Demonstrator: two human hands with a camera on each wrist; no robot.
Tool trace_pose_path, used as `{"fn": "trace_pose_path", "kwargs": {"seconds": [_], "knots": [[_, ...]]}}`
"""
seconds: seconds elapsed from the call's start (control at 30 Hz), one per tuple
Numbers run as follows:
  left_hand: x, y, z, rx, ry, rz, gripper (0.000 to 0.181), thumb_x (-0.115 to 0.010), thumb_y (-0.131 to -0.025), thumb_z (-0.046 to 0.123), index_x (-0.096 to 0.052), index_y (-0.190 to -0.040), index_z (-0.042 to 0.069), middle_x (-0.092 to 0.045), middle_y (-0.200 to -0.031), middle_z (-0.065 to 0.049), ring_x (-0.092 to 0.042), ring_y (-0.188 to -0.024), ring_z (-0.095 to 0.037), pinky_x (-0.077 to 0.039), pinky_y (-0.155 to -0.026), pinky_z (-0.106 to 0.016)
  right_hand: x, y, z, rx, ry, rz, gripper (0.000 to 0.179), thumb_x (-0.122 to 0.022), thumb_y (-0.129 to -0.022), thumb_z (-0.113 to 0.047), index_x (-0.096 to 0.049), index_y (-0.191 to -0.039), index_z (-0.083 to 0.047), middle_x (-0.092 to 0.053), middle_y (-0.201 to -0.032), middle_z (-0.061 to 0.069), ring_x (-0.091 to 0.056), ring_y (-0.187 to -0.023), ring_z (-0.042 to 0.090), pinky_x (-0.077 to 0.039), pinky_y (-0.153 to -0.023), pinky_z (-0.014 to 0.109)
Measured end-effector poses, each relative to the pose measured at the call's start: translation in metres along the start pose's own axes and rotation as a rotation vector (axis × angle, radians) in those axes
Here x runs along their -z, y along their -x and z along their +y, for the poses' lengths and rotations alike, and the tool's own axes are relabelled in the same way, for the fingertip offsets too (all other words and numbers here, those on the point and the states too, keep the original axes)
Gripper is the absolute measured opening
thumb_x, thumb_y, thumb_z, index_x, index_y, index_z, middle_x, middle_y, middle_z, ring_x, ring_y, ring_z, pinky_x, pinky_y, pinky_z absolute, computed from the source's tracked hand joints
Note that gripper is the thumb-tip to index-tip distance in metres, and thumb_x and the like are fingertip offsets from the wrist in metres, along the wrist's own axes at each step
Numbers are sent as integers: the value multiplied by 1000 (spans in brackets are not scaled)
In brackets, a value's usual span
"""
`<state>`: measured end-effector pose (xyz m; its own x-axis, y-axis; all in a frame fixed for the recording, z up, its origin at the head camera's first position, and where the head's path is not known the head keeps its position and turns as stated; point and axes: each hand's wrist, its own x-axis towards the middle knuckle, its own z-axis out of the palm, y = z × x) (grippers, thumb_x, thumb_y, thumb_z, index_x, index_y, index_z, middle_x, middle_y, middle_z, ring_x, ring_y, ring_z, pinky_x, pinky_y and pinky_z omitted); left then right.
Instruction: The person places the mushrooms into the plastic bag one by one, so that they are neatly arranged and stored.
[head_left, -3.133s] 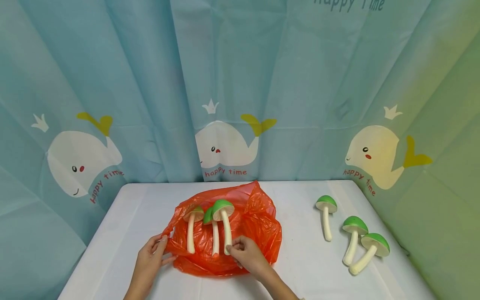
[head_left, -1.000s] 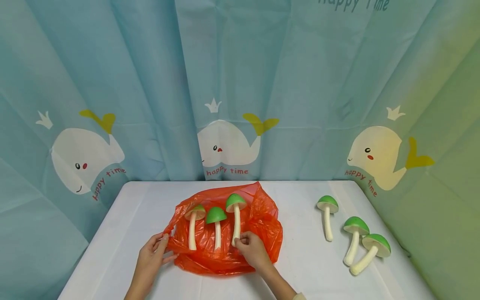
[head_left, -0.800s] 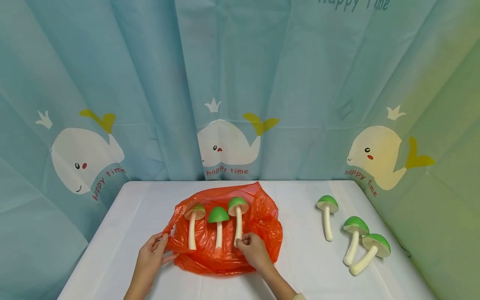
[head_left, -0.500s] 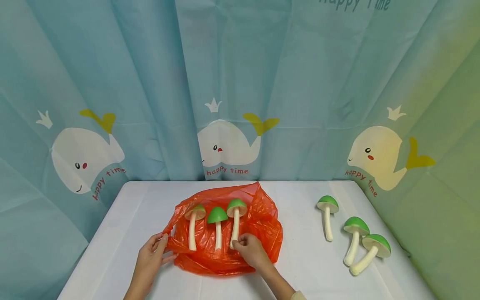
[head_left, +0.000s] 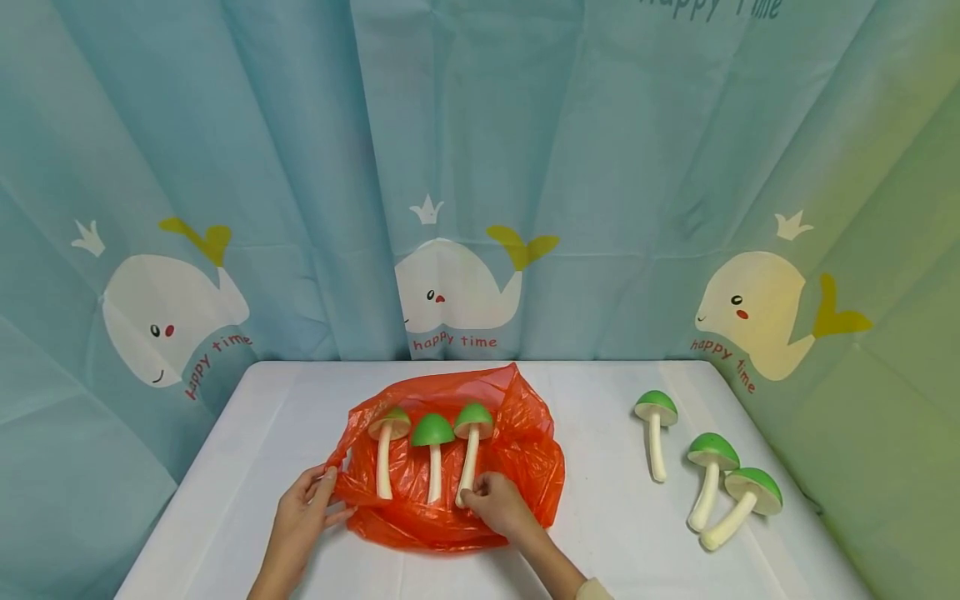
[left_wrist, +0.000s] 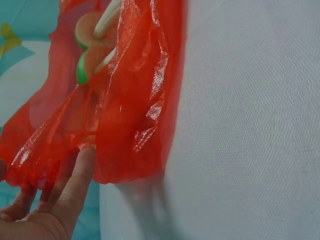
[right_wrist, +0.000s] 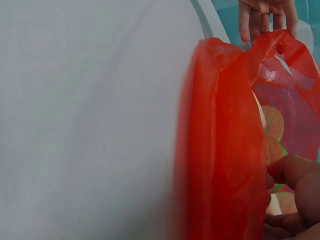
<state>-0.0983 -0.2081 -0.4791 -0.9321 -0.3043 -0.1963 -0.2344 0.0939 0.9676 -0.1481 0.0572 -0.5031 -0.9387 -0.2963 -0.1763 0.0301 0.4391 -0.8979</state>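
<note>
Mushroom (head_left: pixel 471 457) in bag (head_left: pixel 525 467), cap pointing away from the person.
Long axis runs fore-and-aft, cap end slightly right in head view. Right hand (head_left: pixel 501 505) pinches its lower end; left hand (head_left: pixel 298 515) grips the bag's left edge.

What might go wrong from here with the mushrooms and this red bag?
The right hand grips the right mushroom in the red bag near the foot of its stem, so the cap could tip into the middle mushroom close beside it. The left hand pinches just the bag's left edge; if that slips, the loose, crumpled plastic may sag over the opening.
</note>
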Motion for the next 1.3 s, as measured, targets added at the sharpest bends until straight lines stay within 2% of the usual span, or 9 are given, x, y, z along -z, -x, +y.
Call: {"fn": "trace_pose_path", "kwargs": {"seconds": [0.23, 0.33, 0.47, 0.63, 0.97, 1.1, 1.2, 1.3], "knots": [[0, 2, 5, 35, -8, -20, 63, -46, -97, 44, -37, -134, -7, -48, -125, -29, -62, -93, -22, -57, -70, -34, 1, 2, 1, 42, 160, -27, 21, -68, -85, -13, -56, -71, -4, -48, -60, -2, -41, -54, 9, -34, -47, 20], [-1, 3, 7, 36, -3, -29, 61, -46, -98, 41, -37, -134, -7, -47, -127, -30, -61, -95, -23, -57, -71, -34, 0, 2, 0, 57, 199, -37, 20, -68, -85, -13, -57, -70, -4, -47, -59, -3, -40, -53, 9, -33, -46, 20], [-1, 3, 8, 37, 3, -31, 57, -45, -100, 38, -37, -134, -7, -47, -127, -29, -61, -96, -23, -56, -71, -34, -3, 0, 0, 37, 240, -54, 20, -67, -87, -15, -58, -72, -5, -46, -57, -3, -39, -51, 9, -32, -44, 19], [0, 3, 7, 38, -15, -26, 57, -45, -99, 38, -37, -134, -6, -48, -125, -28, -62, -95, -23, -56, -71, -34, -5, -2, 0, 45, 304, -41, 23, -68, -88, -19, -57, -71, -7, -45, -55, -3, -39, -49, 9, -31, -43, 18], [1, 3, 7, 44, -25, -21, 59, -46, -99, 39, -36, -135, -7, -48, -124, -28, -62, -94, -24, -56, -71, -34, -5, -1, -2, 75, 328, 1, 27, -71, -85, -19, -56, -65, -8, -45, -53, -4, -38, -49, 8, -31, -42, 19], [0, 3, 7, 50, -24, -23, 60, -45, -99, 40, -35, -135, -7, -47, -126, -29, -62, -96, -24, -56, -71, -33, -4, 3, -3, 97, 337, 48, 30, -71, -84, -17, -52, -62, -8, -41, -52, -5, -35, -47, 7, -29, -40, 18], [1, 3, 6, 60, -36, -25, 61, -46, -99, 39, -35, -136, -7, -47, -126, -30, -62, -95, -25, -56, -71, -34, -2, 6, -6, 142, 324, 113, 23, -71, -83, -15, -54, -71, -5, -43, -56, -5, -37, -48, 6, -32, -40, 18], [1, 1, 1, 52, -40, -17, 64, -47, -98, 43, -35, -135, -8, -47, -125, -31, -63, -94, -26, -57, -70, -35, 2, 11, -11, 223, 270, 189, 17, -70, -85, -14, -58, -84, -2, -50, -65, -5, -41, -52, 3, -39, -43, 18]]}}
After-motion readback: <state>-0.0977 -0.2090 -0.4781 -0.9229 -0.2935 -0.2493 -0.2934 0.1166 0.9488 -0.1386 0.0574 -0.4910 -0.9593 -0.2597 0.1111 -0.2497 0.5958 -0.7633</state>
